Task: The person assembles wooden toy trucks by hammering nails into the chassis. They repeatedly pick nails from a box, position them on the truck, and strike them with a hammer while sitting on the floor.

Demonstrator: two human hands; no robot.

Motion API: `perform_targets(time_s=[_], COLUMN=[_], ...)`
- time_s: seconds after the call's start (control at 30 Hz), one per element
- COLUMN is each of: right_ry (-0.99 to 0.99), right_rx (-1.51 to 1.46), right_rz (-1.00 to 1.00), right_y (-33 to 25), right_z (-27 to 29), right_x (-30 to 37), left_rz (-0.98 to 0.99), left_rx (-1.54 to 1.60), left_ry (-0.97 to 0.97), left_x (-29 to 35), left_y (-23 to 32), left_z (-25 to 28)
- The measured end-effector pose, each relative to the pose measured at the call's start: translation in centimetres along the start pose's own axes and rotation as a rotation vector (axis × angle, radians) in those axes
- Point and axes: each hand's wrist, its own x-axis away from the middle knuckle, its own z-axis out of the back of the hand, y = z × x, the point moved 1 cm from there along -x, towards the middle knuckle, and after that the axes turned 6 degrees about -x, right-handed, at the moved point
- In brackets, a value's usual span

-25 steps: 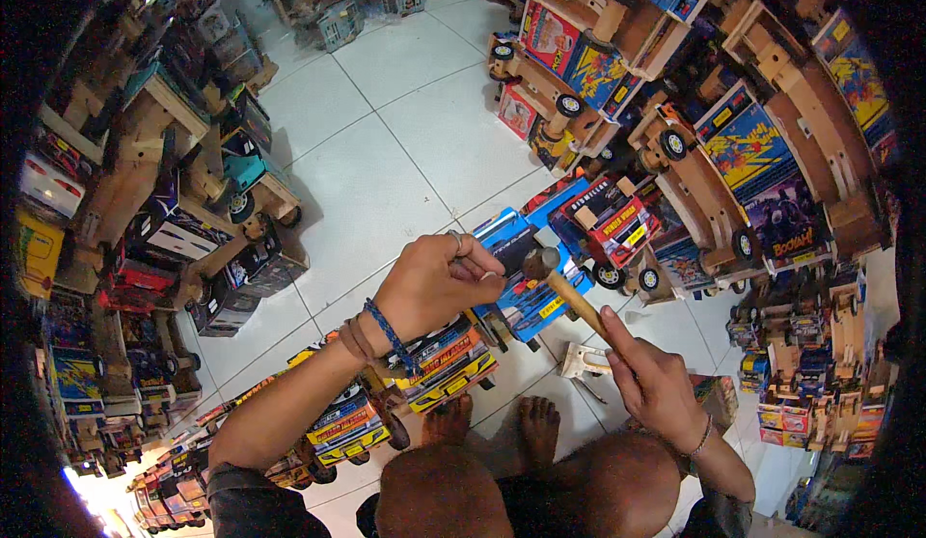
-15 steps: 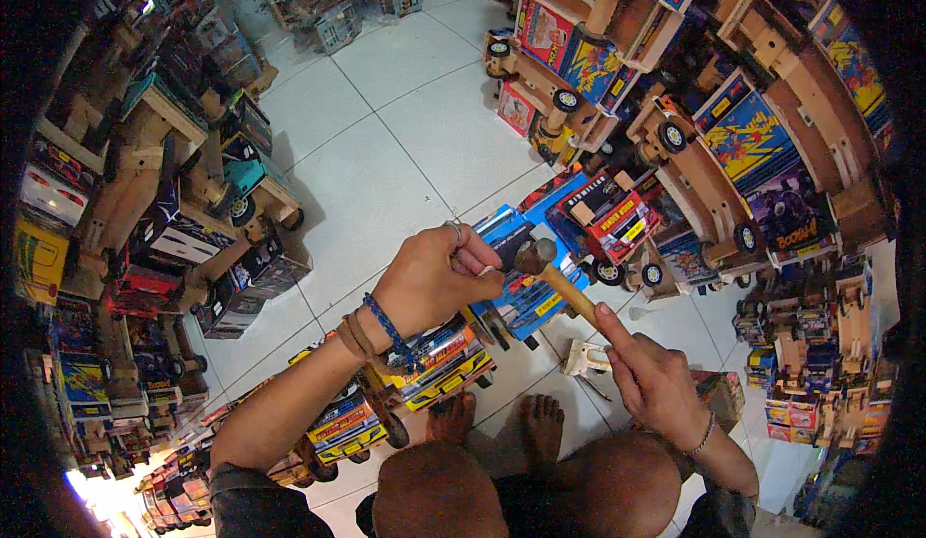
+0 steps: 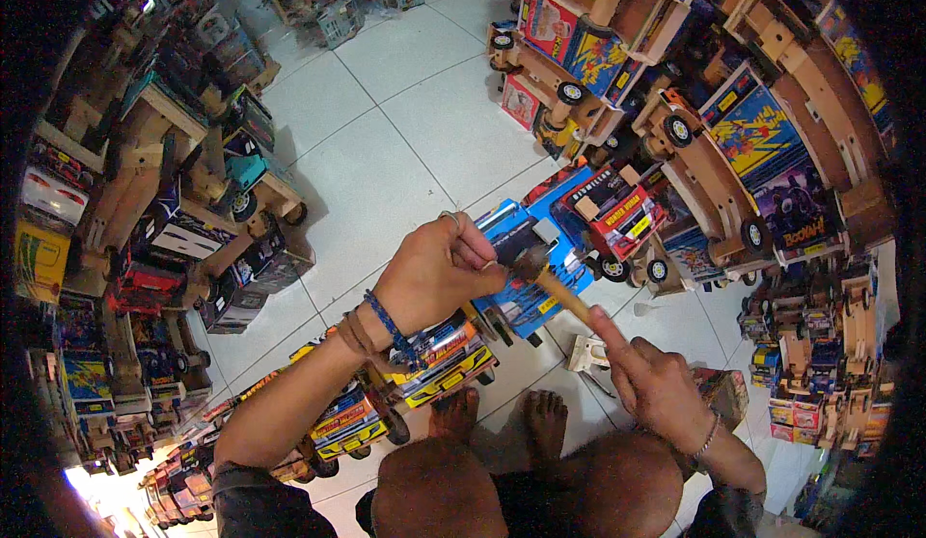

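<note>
My right hand point(image 3: 656, 388) is wrapped round the wooden handle of a hammer point(image 3: 569, 299), index finger stretched along it. The hammer's head is over a blue toy truck point(image 3: 531, 314) and close to my left fingertips. Thumb and fingers of my left hand point(image 3: 429, 273) are pinched together at the truck's dark top. Whatever they hold is too small or hidden to make out. Beyond the blue truck sits a red-fronted toy truck point(image 3: 625, 218) with black wheels. Yellow-fronted toy trucks point(image 3: 449, 369) stand under my left wrist.
Stacked wooden toy trucks point(image 3: 666, 133) crowd the right side, several tipped to show wheels. More toy trucks point(image 3: 256, 186) are piled on the left. A small whitish object point(image 3: 586, 353) lies on the tiled floor point(image 3: 386, 94), near my bare feet point(image 3: 546, 422).
The hammer's head has tipped and shifted slightly down and left, nearer my left fingertips. My left hand keeps its pinch at about the same place. The whole view has shifted a little.
</note>
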Motion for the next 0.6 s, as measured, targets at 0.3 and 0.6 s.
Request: perform_targets(time_s=[0.3,0.6], right_ry=[0.074,0.055], right_rx=[-0.045,-0.002], right_rz=[0.053,0.030], right_y=[-0.2,-0.3], right_z=[0.4,1.4], right_x=[0.1,-0.1], left_rz=[0.029,0.017], left_rx=[0.088,0.119], left_ry=[-0.005,-0.006], left_x=[0.0,-0.1], left_y=[-0.7,-1.2], left_z=[-0.2,-0.4])
